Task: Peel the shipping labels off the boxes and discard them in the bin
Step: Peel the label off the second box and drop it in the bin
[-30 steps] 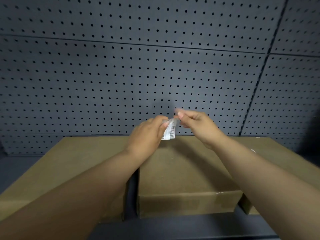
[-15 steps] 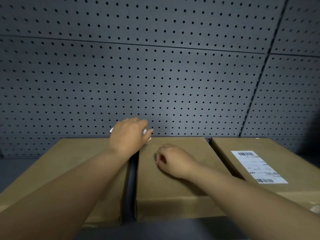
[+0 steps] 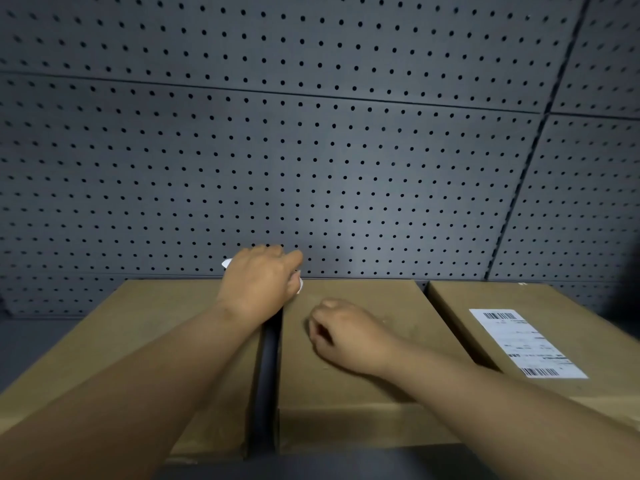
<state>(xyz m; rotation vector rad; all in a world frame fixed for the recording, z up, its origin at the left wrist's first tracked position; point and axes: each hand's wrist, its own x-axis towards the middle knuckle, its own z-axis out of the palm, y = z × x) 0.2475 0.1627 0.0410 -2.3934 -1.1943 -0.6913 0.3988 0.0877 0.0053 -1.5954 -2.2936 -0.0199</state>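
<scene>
Pegboard (image 3: 346, 150) behind boxes; left hand (image 3: 258, 282) fingers clamped on peeled label (image 3: 227, 263); right hand (image 3: 346, 332) fisted.

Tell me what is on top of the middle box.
The right hand rests curled on the middle box; no label shows on its bare top. Whatever lies beneath that hand is covered. The left hand clutches white paper, mostly hidden.

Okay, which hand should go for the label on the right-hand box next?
The right hand, probably. It rests empty on the middle box, next to the labelled box and its label. The left hand is farther away, closed on white paper.
</scene>
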